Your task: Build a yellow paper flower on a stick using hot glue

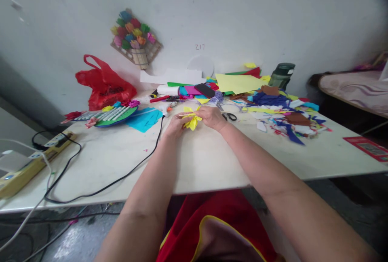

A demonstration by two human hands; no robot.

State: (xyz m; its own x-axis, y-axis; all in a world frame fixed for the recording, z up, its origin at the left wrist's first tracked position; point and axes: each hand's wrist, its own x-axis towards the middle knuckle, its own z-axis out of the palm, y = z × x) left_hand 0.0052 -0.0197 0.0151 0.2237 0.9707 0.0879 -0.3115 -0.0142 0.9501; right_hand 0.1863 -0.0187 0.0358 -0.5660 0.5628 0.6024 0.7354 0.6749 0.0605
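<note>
A yellow paper flower with pointed petals is held between my two hands, above the middle of the table. My left hand pinches its left side. The fingers of my right hand are closed on its upper right part. My fingers hide the flower's centre. Just left of my left hand lies a glue gun with a black cord. Black-handled scissors rest right of my right hand, their blades partly hidden.
Coloured scraps are heaped at the right, near a dark green bottle. Blue sheets, a green board with rolled paper, a red plastic bag and a power strip stand left. The glue gun's cord crosses the table.
</note>
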